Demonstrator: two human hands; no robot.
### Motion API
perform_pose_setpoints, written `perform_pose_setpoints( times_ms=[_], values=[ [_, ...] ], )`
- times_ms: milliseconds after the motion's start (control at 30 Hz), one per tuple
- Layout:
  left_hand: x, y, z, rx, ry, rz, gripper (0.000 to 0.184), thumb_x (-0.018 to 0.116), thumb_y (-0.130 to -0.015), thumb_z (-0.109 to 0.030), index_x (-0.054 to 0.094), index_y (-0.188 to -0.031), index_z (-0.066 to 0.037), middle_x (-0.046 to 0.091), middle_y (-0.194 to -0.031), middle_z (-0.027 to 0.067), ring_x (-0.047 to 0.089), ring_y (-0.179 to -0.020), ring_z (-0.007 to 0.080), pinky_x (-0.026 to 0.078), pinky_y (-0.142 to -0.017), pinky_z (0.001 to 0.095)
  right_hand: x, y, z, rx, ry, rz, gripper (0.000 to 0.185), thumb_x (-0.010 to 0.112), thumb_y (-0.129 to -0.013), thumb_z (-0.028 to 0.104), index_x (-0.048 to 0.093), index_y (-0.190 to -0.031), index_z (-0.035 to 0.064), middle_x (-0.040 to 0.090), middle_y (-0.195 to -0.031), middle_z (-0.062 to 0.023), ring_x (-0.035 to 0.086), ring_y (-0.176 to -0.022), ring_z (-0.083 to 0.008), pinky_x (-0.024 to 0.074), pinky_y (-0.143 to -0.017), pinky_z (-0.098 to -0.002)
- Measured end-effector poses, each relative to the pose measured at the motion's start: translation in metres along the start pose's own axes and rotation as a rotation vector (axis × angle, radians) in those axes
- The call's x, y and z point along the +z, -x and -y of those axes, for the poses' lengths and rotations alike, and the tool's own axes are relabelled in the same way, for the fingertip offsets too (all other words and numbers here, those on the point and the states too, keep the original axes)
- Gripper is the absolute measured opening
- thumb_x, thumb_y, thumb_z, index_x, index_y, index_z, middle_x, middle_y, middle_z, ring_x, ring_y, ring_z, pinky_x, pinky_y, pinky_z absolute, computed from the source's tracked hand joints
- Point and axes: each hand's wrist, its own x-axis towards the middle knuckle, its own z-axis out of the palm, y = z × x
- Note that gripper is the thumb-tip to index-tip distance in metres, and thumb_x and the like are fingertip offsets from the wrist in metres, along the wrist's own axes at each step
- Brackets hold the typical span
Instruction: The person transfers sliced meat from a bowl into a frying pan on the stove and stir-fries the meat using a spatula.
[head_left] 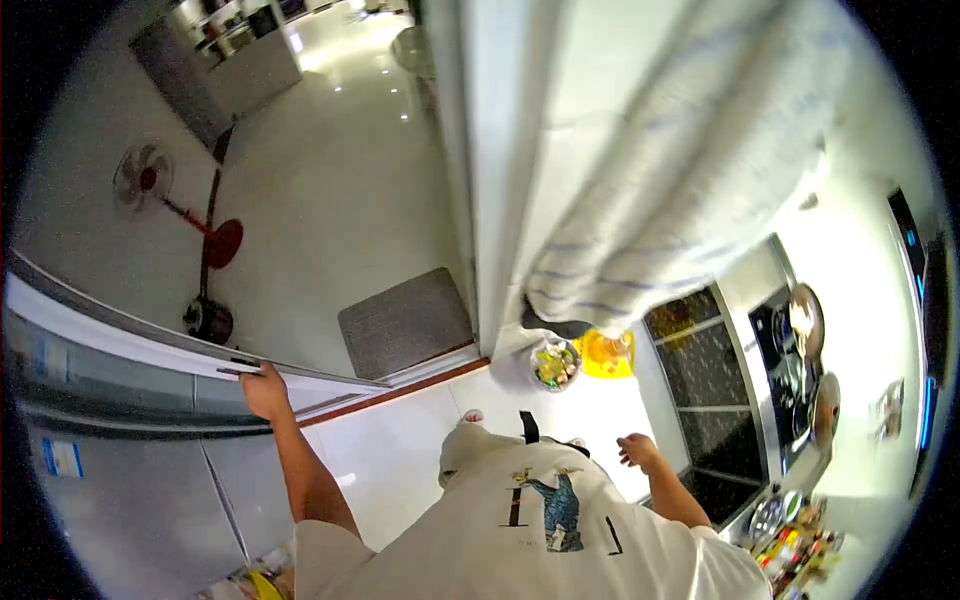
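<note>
The left hand (264, 393) gripped a slender dark handle (236, 371) on a white-framed door (130, 338), likely for leverage, while the right hand (636, 452) hung half-curled, seemingly empty.

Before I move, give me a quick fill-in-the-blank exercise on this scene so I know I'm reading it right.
1. The person's ____ hand is at the dark handle, while the other hand is away from it.
2. The gray mat lies flat on the glossy ____.
3. The fan stands on a round base that is ____ in color.

Missing words: left; floor; red.
</note>
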Motion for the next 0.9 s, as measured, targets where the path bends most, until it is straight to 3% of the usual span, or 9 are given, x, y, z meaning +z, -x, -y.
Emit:
perform_pose_setpoints(
  times_ms=[67, 267, 500, 600, 667, 700, 800, 867, 900],
  values=[
    [0.004, 0.018, -0.016, 0.066, -0.005, 0.009, 0.045, 0.061, -0.083, -0.04, 0.058, -0.1, 0.002, 0.066, -0.092, 0.0243, 0.063, -0.085, 0.0449, 0.05, -0.074, 0.0525, -0.001, 0.006, -0.003, 0.014, -0.055, -0.029, 0.028, 0.06, -0.092, 0.03, 0.061, -0.094, 0.0026, 0.063, -0.078, -0.0082, 0.062, -0.06, -0.0194, 0.0482, -0.052, -0.0334],
    [0.03, 0.072, -0.076, 0.268, -0.207, 0.093, 0.05, 0.058, -0.087, -0.045, 0.056, -0.096, 0.004, 0.067, -0.09, 0.0242, 0.066, -0.087, 0.0416, 0.051, -0.074, 0.0515, -0.042, 0.016, -0.065, 0.032, -0.221, -0.101, 0.032, 0.059, -0.092, 0.031, 0.062, -0.098, -0.0003, 0.065, -0.081, -0.01, 0.063, -0.062, -0.0187, 0.0499, -0.052, -0.0332],
    [0.057, 0.128, -0.149, 0.346, -0.106, 0.228, 0.055, 0.054, -0.09, -0.05, 0.054, -0.102, 0.003, 0.07, -0.085, 0.0195, 0.068, -0.081, 0.0395, 0.053, -0.074, 0.0501, -0.103, 0.04, -0.159, 0.182, -0.337, -0.23, 0.033, 0.06, -0.091, 0.032, 0.063, -0.097, -0.0001, 0.066, -0.079, -0.0094, 0.064, -0.06, -0.0192, 0.0502, -0.05, -0.034],
    [0.11, 0.097, -0.121, 0.606, 0.028, 0.119, 0.04, 0.059, -0.089, -0.037, 0.061, -0.086, 0.003, 0.07, -0.076, 0.0159, 0.069, -0.07, 0.0364, 0.054, -0.07, 0.0459, -0.119, 0.056, -0.19, 0.229, -0.367, -0.259, 0.032, 0.061, -0.09, 0.032, 0.062, -0.096, 0.0004, 0.066, -0.08, -0.0095, 0.064, -0.061, -0.0194, 0.0509, -0.052, -0.0349],
    [0.127, 0.08, -0.124, 0.766, 0.002, 0.342, 0.033, 0.059, -0.085, -0.027, 0.06, -0.074, 0.004, 0.068, -0.07, 0.0156, 0.067, -0.064, 0.033, 0.053, -0.064, 0.0427, -0.125, 0.058, -0.217, 0.205, -0.485, -0.304, 0.032, 0.061, -0.09, 0.032, 0.062, -0.095, 0.0006, 0.066, -0.08, -0.0094, 0.064, -0.061, -0.0194, 0.0512, -0.053, -0.0352],
    [0.14, 0.07, -0.122, 0.925, -0.101, 0.381, 0.031, 0.059, -0.085, -0.025, 0.06, -0.072, 0.003, 0.067, -0.068, 0.0147, 0.065, -0.061, 0.0309, 0.052, -0.06, 0.041, -0.127, 0.062, -0.226, 0.204, -0.517, -0.326, 0.031, 0.062, -0.09, 0.031, 0.063, -0.094, 0.0004, 0.066, -0.079, -0.0094, 0.063, -0.059, -0.0192, 0.051, -0.051, -0.0348],
    [0.151, 0.046, -0.136, 1.708, -0.609, 0.265, 0.027, 0.059, -0.083, -0.018, 0.059, -0.065, 0.002, 0.063, -0.06, 0.0121, 0.06, -0.053, 0.0247, 0.049, -0.047, 0.0357, -0.132, 0.061, -0.259, 0.183, -0.54, -0.322, 0.031, 0.061, -0.089, 0.031, 0.063, -0.093, -0.0001, 0.066, -0.078, -0.0095, 0.064, -0.058, -0.019, 0.0504, -0.049, -0.0342],
    [0.143, 0.056, -0.145, 1.534, -0.472, 0.398, 0.024, 0.058, -0.083, -0.017, 0.058, -0.067, 0.001, 0.061, -0.06, 0.0104, 0.059, -0.055, 0.0228, 0.046, -0.046, 0.0346, -0.136, 0.064, -0.262, 0.178, -0.53, -0.335, 0.031, 0.061, -0.089, 0.031, 0.063, -0.092, -0.0004, 0.066, -0.078, -0.0097, 0.064, -0.058, -0.019, 0.0502, -0.047, -0.0337],
    [0.137, 0.06, -0.149, 1.34, -0.335, 0.525, 0.022, 0.056, -0.084, -0.017, 0.057, -0.069, -0.001, 0.06, -0.061, 0.0087, 0.057, -0.056, 0.021, 0.043, -0.045, 0.0335, -0.139, 0.066, -0.26, 0.177, -0.541, -0.345, 0.028, 0.063, -0.089, 0.029, 0.061, -0.087, 0.001, 0.063, -0.072, -0.0081, 0.06, -0.055, -0.0172, 0.0479, -0.046, -0.0315]
  ],
)
